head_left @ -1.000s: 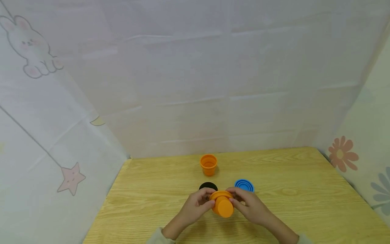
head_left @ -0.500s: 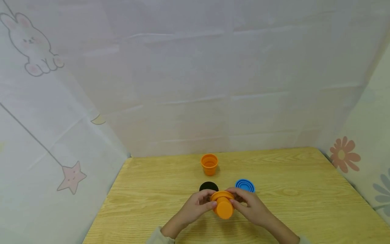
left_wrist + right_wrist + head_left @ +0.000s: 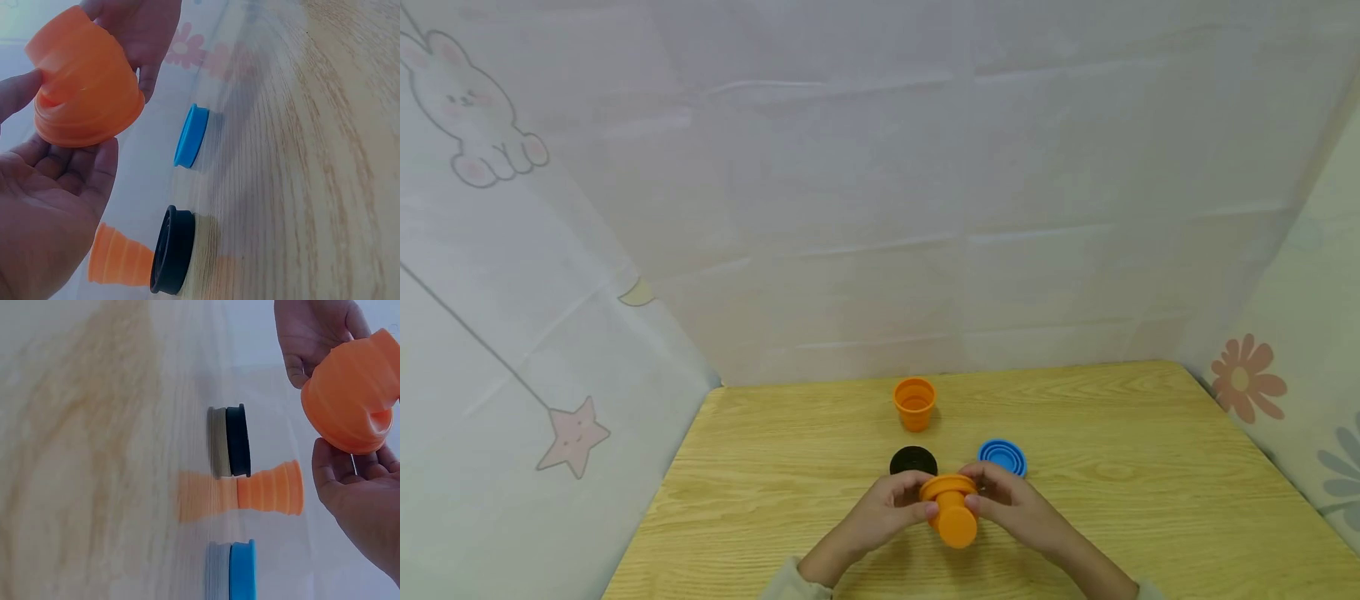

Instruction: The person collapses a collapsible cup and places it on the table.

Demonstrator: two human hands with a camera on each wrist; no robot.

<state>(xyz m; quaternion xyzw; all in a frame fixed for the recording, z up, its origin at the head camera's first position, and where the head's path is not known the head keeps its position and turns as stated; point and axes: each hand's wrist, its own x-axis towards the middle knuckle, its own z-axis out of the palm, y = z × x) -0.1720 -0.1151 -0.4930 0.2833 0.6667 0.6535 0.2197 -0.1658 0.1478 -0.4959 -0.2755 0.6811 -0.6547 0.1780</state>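
Note:
Both hands hold an orange collapsible cup [image 3: 958, 527] just above the table, its round base turned toward me and its wide rim facing away. My left hand [image 3: 880, 514] grips it at the left, thumb on the cup's side and fingers at the rim. From the other side, my right hand [image 3: 1026, 518] pinches it the same way. The left wrist view shows the cup's wall [image 3: 94, 87] stepped and dented near the left thumb. Beyond the left hand lies a flattened black collapsible cup [image 3: 913, 459]; a flattened blue one [image 3: 1002, 457] is beyond the right fingers.
A second orange cup [image 3: 914, 404], fully extended, stands upright toward the back of the wooden table [image 3: 760, 467]. Behind the table hangs a pale cloth [image 3: 865, 208], with more printed cloth at both sides.
The held cup's base has come farther out from its rim and tipped lower toward me. Both hands have shifted slightly down with it. The other cups stay in place.

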